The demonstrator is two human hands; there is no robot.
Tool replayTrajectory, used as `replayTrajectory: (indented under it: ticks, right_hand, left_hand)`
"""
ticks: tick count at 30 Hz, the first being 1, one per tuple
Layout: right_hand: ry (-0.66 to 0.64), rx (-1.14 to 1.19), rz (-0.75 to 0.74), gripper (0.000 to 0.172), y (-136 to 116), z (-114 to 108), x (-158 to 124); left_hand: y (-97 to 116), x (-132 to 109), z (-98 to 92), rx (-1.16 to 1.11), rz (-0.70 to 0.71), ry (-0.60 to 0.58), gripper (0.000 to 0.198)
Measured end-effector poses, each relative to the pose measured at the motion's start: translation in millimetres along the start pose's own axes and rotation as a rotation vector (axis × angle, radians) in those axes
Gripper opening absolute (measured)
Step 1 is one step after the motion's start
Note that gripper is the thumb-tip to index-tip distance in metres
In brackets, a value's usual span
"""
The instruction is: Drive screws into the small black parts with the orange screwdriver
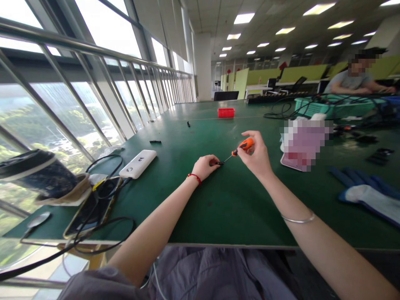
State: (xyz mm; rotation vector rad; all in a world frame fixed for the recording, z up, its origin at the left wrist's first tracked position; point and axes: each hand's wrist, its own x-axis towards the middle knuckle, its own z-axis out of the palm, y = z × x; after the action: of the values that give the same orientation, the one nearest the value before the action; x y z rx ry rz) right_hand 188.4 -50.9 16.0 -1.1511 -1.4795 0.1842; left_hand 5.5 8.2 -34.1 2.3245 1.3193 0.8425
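Observation:
My right hand (pixel 258 154) is closed around the orange and black handle of a screwdriver (pixel 246 144), which slants down to the left. Its thin shaft ends at a small black part (pixel 220 163) lying low over the green table (pixel 200 208). Pinched in the fingers of my left hand (pixel 204 166) is that same black part; its exact kind is too small to tell. The screwdriver's tip meets or nearly meets it.
On the left are a white power bank (pixel 138 164), a cabled phone (pixel 93 208) and a dark cup (pixel 40 173). Farther back sits a red tray (pixel 226 113). Rightward lie a blue-white glove (pixel 371 198), a green basket (pixel 336 106) and cables; a person (pixel 353 81) sits beyond.

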Motion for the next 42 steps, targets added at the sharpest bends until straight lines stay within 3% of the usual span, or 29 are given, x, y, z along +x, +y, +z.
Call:
replayTrajectory:
  ticks: [3, 7, 10, 14, 18, 21, 25, 27, 30, 34, 39, 42]
  right_hand:
    - [0.013, 0.009, 0.03, 0.047, 0.1, 0.1, -0.4]
    - [-0.003, -0.088, 0.055, 0.023, -1.0, -1.2, -0.4]
    - [-0.063, -0.046, 0.0, 0.018, -0.9, -0.3, -0.6]
    - [-0.011, -0.029, 0.022, 0.045, -0.8, 1.8, -1.7]
    - [0.018, -0.159, 0.089, 0.026, -1.4, 1.4, -2.0]
    - [-0.008, -0.111, 0.061, 0.02, 0.3, 2.0, -1.0]
    - [-0.002, -0.017, 0.006, 0.046, 3.6, 4.7, -0.3]
    - [0.013, -0.036, 0.031, 0.052, 3.7, 5.1, -0.8]
    - [0.04, -0.102, 0.089, 0.036, 2.6, 4.2, -1.7]
    - [-0.004, -0.092, 0.059, 0.022, 2.8, 4.5, -2.1]
    - [0.019, -0.016, 0.037, 0.056, 4.4, 5.6, -2.0]
    - [0.047, -0.046, 0.108, 0.052, 3.7, 3.5, -1.6]
  left_hand:
    - [0.1, -0.1, 0.1, -0.003, 0.0, 0.0, 0.013]
    - [0.0, -0.4, -0.2, -0.006, 0.004, 0.002, 0.013]
    - [-0.6, -0.3, -0.2, -0.006, 0.0, 0.0, 0.014]
    - [-0.8, -0.3, 0.0, -0.009, 0.004, 0.005, 0.013]
    - [-0.6, -0.4, 0.1, -0.01, 0.004, 0.004, 0.013]
    - [-1.1, 0.0, 0.6, -0.01, 0.004, 0.002, 0.013]
    - [-1.9, 0.4, 1.2, -0.005, 0.009, 0.004, 0.013]
    - [-2.0, 0.3, 1.3, -0.009, 0.011, 0.006, 0.013]
    - [-1.8, 0.0, 1.2, -0.013, 0.014, 0.008, 0.013]
    - [-1.2, 0.1, 0.8, -0.009, 0.008, 0.004, 0.013]
    - [-0.7, 0.2, 0.4, -0.004, 0.003, -0.003, 0.014]
    - [-0.7, -0.2, 0.1, -0.004, 0.009, -0.001, 0.014]
